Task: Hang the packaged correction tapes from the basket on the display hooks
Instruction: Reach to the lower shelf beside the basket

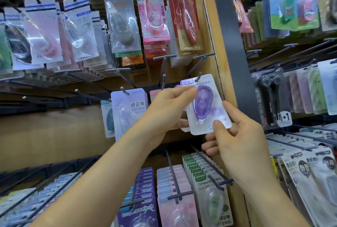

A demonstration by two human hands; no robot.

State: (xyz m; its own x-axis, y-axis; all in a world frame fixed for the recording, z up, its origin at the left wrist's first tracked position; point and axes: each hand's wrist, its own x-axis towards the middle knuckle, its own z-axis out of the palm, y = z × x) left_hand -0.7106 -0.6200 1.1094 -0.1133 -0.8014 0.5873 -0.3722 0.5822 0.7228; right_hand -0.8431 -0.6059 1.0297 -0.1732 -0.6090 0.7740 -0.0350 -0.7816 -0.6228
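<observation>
A white pack with a purple correction tape [204, 104] is held up against the display, its top hole at the tip of a grey hook [199, 76]. My left hand [169, 106] pinches the pack's upper left edge. My right hand [235, 135] grips its lower right corner with thumb in front. More packs seem to lie behind it in my left hand; how many is hidden. A lilac pack [128, 110] hangs on the hook to the left. The basket is out of view.
Full rows of packaged tapes hang above [155, 18] and below [175, 195]. Bare grey hooks [164, 79] stick out toward me left of the held pack. A wooden upright [218, 44] and dark post [235, 44] divide off the right-hand rack.
</observation>
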